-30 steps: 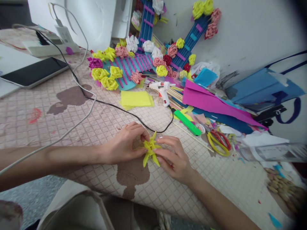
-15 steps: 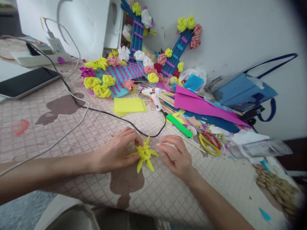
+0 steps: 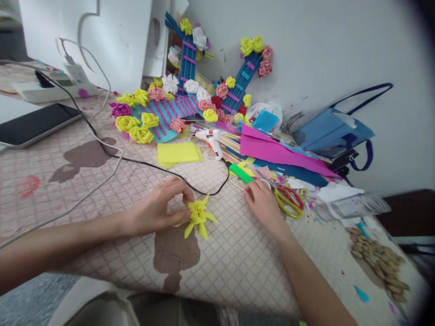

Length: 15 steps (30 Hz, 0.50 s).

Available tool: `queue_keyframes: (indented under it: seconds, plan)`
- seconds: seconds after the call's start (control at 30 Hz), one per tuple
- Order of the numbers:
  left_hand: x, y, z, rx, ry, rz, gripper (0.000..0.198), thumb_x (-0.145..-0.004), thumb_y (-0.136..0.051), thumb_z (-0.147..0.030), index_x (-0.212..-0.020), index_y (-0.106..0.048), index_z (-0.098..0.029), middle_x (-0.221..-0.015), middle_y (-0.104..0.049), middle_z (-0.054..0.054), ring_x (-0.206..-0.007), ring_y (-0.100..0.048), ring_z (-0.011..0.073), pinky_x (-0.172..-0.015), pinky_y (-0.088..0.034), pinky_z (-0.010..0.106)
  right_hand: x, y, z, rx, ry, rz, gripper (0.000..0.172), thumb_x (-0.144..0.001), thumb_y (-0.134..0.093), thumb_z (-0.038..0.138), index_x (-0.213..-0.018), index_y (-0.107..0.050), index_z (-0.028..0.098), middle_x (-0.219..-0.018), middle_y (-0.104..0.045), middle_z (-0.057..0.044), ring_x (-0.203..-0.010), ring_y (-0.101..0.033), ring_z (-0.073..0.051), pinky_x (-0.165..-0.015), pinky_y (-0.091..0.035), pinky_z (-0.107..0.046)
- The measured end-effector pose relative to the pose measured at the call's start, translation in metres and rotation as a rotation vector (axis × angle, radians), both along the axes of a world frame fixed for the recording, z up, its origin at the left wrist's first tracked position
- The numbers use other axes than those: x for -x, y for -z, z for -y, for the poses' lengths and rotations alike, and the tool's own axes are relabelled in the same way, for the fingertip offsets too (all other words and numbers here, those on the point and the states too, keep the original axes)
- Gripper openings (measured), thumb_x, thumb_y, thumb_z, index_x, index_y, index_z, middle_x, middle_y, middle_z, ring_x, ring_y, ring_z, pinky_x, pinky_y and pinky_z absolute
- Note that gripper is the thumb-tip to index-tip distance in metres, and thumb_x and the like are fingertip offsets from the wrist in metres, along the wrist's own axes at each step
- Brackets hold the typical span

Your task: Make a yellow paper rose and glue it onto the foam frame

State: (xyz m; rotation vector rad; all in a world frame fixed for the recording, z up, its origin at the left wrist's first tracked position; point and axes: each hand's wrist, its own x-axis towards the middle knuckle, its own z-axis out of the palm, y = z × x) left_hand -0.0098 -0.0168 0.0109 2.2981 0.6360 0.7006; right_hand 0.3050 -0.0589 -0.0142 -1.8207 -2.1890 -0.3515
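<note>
My left hand (image 3: 166, 207) pinches a petal of a yellow paper flower (image 3: 199, 214) between thumb and forefinger. The flower has pointed petals spreading from a folded centre and rests just over the patterned table cover. Farther right, my right hand (image 3: 265, 206) is low on the table with its fingers bent, lying over the lower end of a bright green bar-shaped tool (image 3: 241, 173). A thin wooden stick (image 3: 236, 184) runs up to these fingertips; whether they grip it is hidden. Scissors with yellow and red handles (image 3: 288, 202) are right beside this hand.
A white glue gun (image 3: 212, 141) with a black cord lies behind the hands, next to yellow paper sheets (image 3: 178, 153). Farther back stands a blue frame decorated with paper flowers (image 3: 166, 111). Magenta paper (image 3: 272, 151), a clear bottle (image 3: 353, 204) and shelled-looking nuts (image 3: 377, 260) are at right.
My right hand has moved away from the flower, to the right and forward, down onto the green tool and stick. My left hand keeps its pinch on the flower.
</note>
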Motion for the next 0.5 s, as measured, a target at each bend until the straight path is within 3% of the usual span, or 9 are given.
queue_keyframes:
  seconds: [0.13, 0.3, 0.5]
  plan:
    - [0.001, -0.003, -0.002, -0.005, 0.012, 0.007, 0.006, -0.087, -0.052, -0.021, -0.089, -0.056, -0.018, -0.091, -0.059, 0.003, -0.089, -0.054, 0.0161, -0.081, -0.044, 0.029, -0.006, -0.015, 0.009, 0.088, -0.002, 0.007, 0.007, -0.082, -0.049, 0.014, -0.078, -0.051, 0.020, -0.083, -0.058, -0.006, -0.083, -0.056, -0.024, -0.071, -0.045, -0.037]
    - [-0.001, -0.001, -0.005, -0.031, 0.015, 0.018, 0.013, -0.091, -0.046, -0.019, -0.091, -0.059, -0.018, -0.093, -0.060, 0.004, -0.092, -0.055, 0.0164, -0.083, -0.045, 0.029, -0.010, -0.034, 0.017, 0.208, -0.050, -0.117, 0.008, -0.084, -0.047, 0.015, -0.080, -0.051, 0.021, -0.075, -0.060, -0.002, -0.071, -0.059, -0.019, -0.066, -0.045, -0.032]
    - [-0.003, 0.005, -0.009, -0.083, -0.013, 0.002, 0.020, -0.094, -0.042, -0.022, -0.096, -0.061, -0.017, -0.096, -0.062, 0.007, -0.093, -0.056, 0.0175, -0.084, -0.046, 0.031, 0.013, -0.026, 0.015, 0.136, -0.221, -0.317, 0.007, -0.090, -0.044, 0.020, -0.089, -0.051, 0.021, -0.084, -0.060, -0.003, -0.077, -0.059, -0.017, -0.070, -0.048, -0.031]
